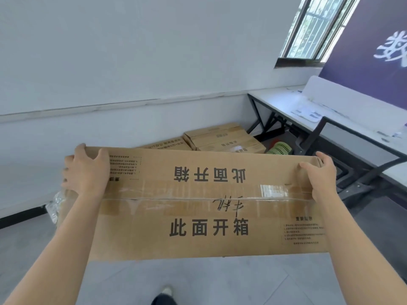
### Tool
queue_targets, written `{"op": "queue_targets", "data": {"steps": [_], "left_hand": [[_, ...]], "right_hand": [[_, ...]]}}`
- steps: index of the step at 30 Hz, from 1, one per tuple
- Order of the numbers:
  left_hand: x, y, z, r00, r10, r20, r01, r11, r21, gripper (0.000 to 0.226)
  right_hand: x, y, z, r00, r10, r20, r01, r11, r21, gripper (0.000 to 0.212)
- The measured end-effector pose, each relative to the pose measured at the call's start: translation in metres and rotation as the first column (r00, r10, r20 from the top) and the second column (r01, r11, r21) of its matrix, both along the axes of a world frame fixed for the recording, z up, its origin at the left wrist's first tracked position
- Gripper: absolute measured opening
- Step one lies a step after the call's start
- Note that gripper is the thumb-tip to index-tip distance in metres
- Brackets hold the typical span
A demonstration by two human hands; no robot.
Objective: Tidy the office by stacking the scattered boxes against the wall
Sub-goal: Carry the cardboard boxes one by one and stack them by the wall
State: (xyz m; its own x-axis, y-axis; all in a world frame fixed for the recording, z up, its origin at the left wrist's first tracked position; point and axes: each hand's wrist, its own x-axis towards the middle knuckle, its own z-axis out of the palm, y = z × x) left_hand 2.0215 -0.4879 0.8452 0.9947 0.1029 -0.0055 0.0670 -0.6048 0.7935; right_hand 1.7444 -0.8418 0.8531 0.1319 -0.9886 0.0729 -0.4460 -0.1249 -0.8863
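Head view. A long cardboard box [207, 203] was held in the air, clear of the floor [198, 280], lying flat and crosswise in front of the person. Its top face was up, with a taped seam along the middle, printed characters on both flaps and a handwritten mark near the seam.

The left grip [86, 170], a bare hand, held the box's far-left corner, with the thumb on the top face and the fingers curled over the end. The right grip [319, 175], also bare, held the right end near the far corner, thumb on top and fingers wrapped round the edge. Both grips were closed on the box.

Beyond the box's far edge, more cardboard boxes [224, 139] lay on the floor close to the white wall [132, 51], in the corner where the wall meets the bench [286, 102]. Whether they touched the wall could not be told.

A green basket [279, 148] sat on the floor under the bench's near-left corner, just right of those boxes. Papers [308, 112] lay on the bench top. Crumpled clear plastic [55, 203] showed below the left grip, at the foot of the wall. A window [315, 27] was above the bench, with a purple panel [374, 51] to its right.
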Motion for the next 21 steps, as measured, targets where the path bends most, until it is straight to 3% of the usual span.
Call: {"op": "queue_targets", "data": {"steps": [13, 21], "left_hand": [[0.103, -0.222, 0.013, 0.979, -0.199, -0.043, 0.201, 0.978, 0.052, 0.052], [0.109, -0.356, 0.025, 0.984, -0.179, -0.012, 0.179, 0.981, 0.077, 0.052]], "right_hand": [[0.04, -0.153, -0.006, 0.98, -0.188, -0.064, 0.192, 0.979, 0.065, 0.058], [0.042, -0.29, -0.01, 0.993, -0.115, -0.039, 0.119, 0.988, 0.097, 0.059]]}}
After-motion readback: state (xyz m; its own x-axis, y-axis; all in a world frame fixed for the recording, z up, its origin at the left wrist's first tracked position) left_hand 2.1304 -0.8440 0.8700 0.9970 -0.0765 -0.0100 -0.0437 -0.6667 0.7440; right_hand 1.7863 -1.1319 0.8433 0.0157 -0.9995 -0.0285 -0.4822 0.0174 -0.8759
